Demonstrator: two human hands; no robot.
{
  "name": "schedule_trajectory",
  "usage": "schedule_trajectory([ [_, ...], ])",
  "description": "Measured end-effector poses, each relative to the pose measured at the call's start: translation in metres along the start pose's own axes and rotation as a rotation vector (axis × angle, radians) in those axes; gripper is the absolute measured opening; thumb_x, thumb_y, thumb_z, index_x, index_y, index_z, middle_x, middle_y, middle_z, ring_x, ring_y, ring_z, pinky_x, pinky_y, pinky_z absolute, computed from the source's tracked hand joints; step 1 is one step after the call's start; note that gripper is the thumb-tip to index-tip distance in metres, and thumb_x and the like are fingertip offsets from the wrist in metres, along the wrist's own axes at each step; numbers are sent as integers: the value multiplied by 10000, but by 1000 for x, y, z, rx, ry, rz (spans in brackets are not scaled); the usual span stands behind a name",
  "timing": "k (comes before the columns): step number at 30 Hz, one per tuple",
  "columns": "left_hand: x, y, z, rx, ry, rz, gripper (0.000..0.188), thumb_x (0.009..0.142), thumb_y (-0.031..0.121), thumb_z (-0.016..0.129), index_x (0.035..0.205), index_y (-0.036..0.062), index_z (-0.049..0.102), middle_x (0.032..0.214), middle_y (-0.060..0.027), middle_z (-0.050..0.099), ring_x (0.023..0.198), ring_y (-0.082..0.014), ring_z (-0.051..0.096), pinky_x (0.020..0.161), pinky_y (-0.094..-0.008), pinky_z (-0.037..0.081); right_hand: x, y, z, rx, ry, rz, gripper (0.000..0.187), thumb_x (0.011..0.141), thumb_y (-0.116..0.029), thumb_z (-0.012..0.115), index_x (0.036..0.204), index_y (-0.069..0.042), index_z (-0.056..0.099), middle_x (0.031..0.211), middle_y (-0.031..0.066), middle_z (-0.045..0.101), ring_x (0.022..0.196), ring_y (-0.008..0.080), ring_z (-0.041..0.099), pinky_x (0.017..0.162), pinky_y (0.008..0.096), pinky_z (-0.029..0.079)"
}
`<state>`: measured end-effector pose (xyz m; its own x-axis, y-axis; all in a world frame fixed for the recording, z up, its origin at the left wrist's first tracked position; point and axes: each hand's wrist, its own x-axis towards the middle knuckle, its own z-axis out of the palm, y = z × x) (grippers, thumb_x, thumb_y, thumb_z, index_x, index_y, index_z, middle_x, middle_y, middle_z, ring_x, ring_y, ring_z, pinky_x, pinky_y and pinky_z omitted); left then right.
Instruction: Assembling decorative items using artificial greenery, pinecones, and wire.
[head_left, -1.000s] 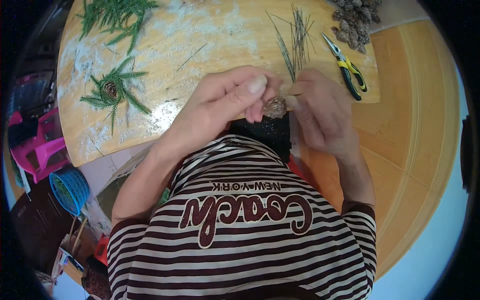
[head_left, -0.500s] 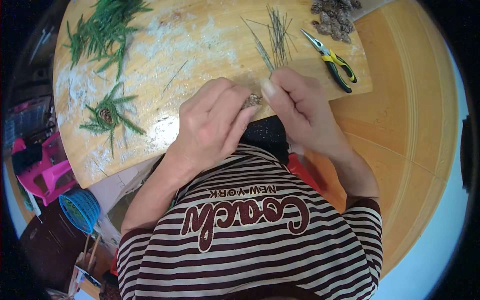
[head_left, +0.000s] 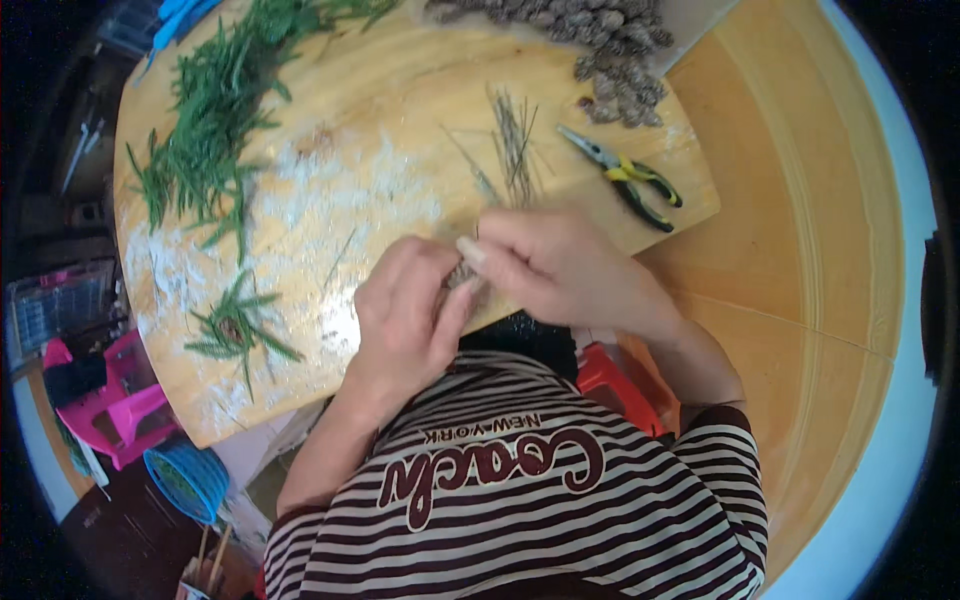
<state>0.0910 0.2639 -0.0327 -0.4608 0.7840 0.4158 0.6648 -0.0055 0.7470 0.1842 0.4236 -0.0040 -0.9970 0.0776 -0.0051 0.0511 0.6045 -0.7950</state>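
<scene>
My left hand (head_left: 400,305) is closed around a small brown pine cone (head_left: 460,274) by the table's near edge, and only part of the cone shows between the fingers. Pinched shut beside it is my right hand (head_left: 560,262), its thumb tip over the cone's upper edge; what sits in the pinch is hidden. Just beyond the right hand lies a loose bunch of thin wires (head_left: 515,150). One separate wire (head_left: 340,258) rests left of the hands. Farther left, a green sprig cluster (head_left: 237,332) has a pine cone at its centre.
Pliers (head_left: 622,172) with yellow and black handles lie on the wooden table (head_left: 390,100) at right. Behind them is a pile of pine cones (head_left: 620,90). Green sprigs (head_left: 215,120) are heaped at far left. A pink stool (head_left: 120,400) and blue basket (head_left: 190,482) stand below left.
The view has shifted, showing more of the table's far side. My right hand has come closer to my left, its thumb now over the pine cone.
</scene>
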Motion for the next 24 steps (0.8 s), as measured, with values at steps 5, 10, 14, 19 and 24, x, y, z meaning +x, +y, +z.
schedule_trajectory([
  [5,8,0,-2,103,-74,69,200,767,31,648,943,-25,572,753,-129,543,628,-233,546,542,-315,443,-2,7,6,11,152,-116,127,876,-92,542,785,-2,547,620,-11,454,540,83,419,496,263,359],
  [10,15,9,-6,-52,-14,-202,253,766,24,642,1001,-35,572,766,-147,547,651,-264,562,558,-332,460,-12,8,-4,443,209,65,113,869,-67,548,924,25,584,743,25,501,615,90,462,554,237,384],
  [14,22,8,0,3,41,-83,360,776,17,625,1118,-56,537,816,-159,547,665,-294,566,581,-341,475,-6,17,15,596,348,-31,204,862,-34,558,1049,46,579,862,58,525,708,95,493,614,217,404],
  [19,20,7,10,78,30,-34,496,783,-41,566,1257,-67,423,914,-178,533,723,-304,569,614,-341,477,8,12,27,495,464,-85,269,850,-9,587,1112,49,556,906,84,545,748,112,514,648,217,429],
  [24,18,12,8,98,-11,-70,551,784,-92,535,1308,-37,377,964,-177,518,752,-278,544,645,-305,466,11,10,27,370,472,-141,247,885,6,527,1123,70,542,983,64,520,811,79,501,696,189,413],
])
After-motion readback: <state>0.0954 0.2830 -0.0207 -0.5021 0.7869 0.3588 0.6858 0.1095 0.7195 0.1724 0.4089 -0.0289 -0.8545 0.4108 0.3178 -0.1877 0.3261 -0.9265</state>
